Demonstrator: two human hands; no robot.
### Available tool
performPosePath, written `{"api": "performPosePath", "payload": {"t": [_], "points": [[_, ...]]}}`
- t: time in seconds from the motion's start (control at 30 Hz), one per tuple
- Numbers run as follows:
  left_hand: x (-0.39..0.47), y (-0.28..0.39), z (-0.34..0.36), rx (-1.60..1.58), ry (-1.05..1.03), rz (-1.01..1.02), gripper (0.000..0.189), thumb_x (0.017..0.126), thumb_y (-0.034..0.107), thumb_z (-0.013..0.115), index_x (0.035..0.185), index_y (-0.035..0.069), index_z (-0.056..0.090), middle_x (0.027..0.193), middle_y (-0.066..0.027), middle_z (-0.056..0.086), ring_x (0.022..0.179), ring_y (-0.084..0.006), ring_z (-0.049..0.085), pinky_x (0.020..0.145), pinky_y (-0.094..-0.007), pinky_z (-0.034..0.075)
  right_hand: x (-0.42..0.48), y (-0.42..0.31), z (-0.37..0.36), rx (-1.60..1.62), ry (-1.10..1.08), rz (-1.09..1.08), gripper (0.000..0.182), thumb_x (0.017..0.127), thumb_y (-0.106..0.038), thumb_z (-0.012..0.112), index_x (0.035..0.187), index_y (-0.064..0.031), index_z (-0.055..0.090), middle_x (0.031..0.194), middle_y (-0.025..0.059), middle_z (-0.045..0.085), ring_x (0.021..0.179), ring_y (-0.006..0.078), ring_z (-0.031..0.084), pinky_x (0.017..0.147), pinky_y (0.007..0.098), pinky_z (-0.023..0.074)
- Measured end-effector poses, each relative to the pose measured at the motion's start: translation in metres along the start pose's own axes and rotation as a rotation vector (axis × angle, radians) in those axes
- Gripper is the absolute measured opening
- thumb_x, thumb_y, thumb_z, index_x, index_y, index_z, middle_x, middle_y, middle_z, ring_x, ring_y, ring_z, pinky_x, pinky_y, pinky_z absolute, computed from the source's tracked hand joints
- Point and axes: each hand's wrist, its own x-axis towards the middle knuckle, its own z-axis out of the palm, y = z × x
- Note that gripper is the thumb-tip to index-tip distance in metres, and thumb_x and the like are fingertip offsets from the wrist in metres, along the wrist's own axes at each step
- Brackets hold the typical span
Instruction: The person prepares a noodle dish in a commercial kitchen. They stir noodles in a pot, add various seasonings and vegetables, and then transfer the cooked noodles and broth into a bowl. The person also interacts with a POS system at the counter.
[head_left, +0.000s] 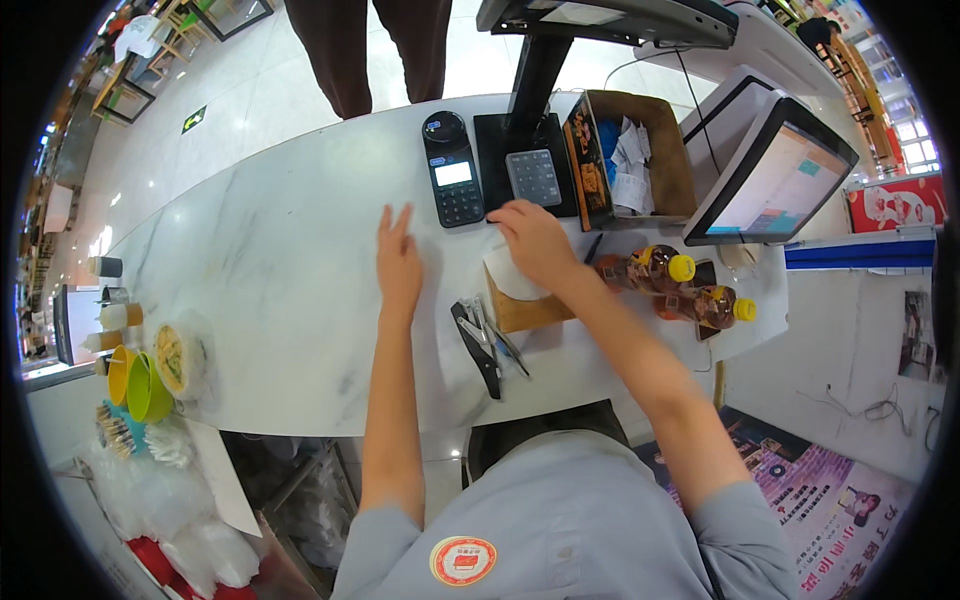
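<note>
My left hand (400, 262) is over the white marbled counter (285, 262), its fingers apart and holding nothing. To its upper right lies a black payment terminal (454, 176) with a lit screen and keys. My right hand (534, 244) reaches past a small tan box (525, 313) with white paper (514, 276) on top. Its fingertips are near the terminal's lower corner and a grey numeric keypad (534, 178); whether they pinch anything cannot be made out. A black stapler (478, 352) lies beside the tan box, among slim metal tools.
Two drink bottles (660, 268) with yellow caps lie at the right. Behind stand a cardboard box (679, 161) of crumpled slips, a touchscreen monitor (780, 176) and a black display stand (536, 82). A food bowl (180, 360) and green cup (148, 390) are at left. A person's legs (375, 52) stand opposite.
</note>
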Motion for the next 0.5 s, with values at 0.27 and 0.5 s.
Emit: {"api": "performPosePath", "payload": {"t": [0.27,0.5], "points": [[-0.160,-0.029,-0.048,0.156,0.286,-0.155,0.026,0.090,0.000,0.048,0.114,-0.005,0.058,0.133,-0.0170,0.041,0.118,-0.0285,0.048,0.096,-0.0349,0.043,0.026,0.013,0.022,-0.421,-0.399,-0.008,0.036,0.096,-0.029,0.041,0.125,-0.0148,0.056,0.121,0.0059,0.055,0.113,0.0235,0.051,0.097,0.0443,0.0357],[-0.174,-0.031,-0.042,0.448,0.315,-0.007,0.026,0.089,-0.001,0.049,0.113,-0.003,0.057,0.127,-0.0229,0.048,0.118,-0.0358,0.047,0.099,-0.0420,0.040,0.053,-0.042,0.003,-0.760,-0.720,0.004,0.026,0.086,-0.029,0.054,0.103,-0.0138,0.068,0.107,0.0054,0.064,0.099,0.0247,0.060,0.078,0.0451,0.0421]]}}
